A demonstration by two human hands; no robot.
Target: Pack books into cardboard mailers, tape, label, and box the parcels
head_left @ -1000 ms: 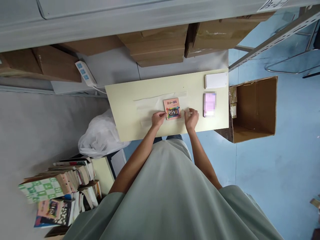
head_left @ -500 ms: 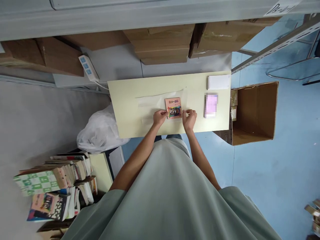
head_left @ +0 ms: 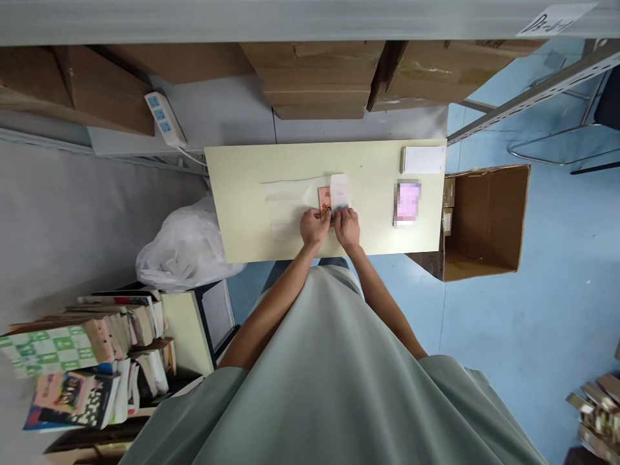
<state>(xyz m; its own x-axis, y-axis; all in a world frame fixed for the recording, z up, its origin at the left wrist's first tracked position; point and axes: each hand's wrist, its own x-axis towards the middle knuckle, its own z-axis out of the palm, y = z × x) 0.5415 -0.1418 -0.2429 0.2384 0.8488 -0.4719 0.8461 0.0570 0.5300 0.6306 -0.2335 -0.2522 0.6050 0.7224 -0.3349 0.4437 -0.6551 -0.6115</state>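
A small pink book [head_left: 324, 196] with a colourful cover lies on a translucent sheet [head_left: 285, 206] in the middle of the cream table. The sheet's whitish right flap [head_left: 339, 187] is folded over the book's right half. My left hand [head_left: 314, 227] is closed at the book's lower left, fingertips on its cover. Closed at the lower part of the flap is my right hand [head_left: 347, 227], its fingers gripping the sheet against the book. The fingers hide the lower part of the cover.
On the table's [head_left: 242, 194] right side are a white stack [head_left: 423, 159] and a blurred pink item [head_left: 407, 201]. An open cardboard box [head_left: 489, 219] stands beyond its right edge. A white plastic bag [head_left: 181, 248] and piled books [head_left: 106, 336] are at left. Shelved cartons [head_left: 314, 77] line the back.
My right hand has moved left, bringing the sheet's right side over the book. My left hand has shifted slightly right onto the cover. The view has shifted a little.
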